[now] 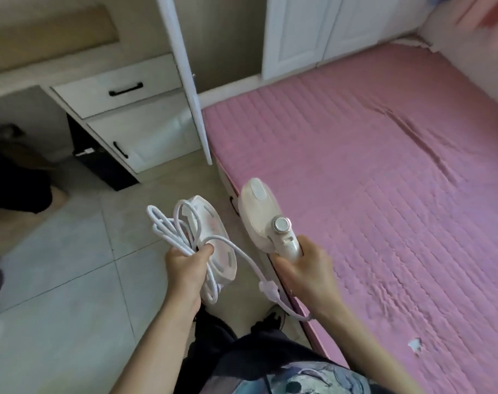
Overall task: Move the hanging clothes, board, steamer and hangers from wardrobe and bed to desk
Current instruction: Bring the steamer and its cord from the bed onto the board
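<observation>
We carry the pale, smooth plastic handheld steamer (pixel 266 220) by its handle in our closed right hand (pixel 304 268), head pointing away, our left hand (pixel 185 265) clutching its coiled white cord (pixel 171 231), the pale counter (pixel 80 68) up-left, nearer the left.

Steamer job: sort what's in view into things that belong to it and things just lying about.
Belongs to the job:
- steamer, gripped by the right hand
- cord, coiled, and pad, both held by the left hand
- bed
- desk

Just there:
- drawers
- wardrobe door, open
- white scrap on the bed
</observation>
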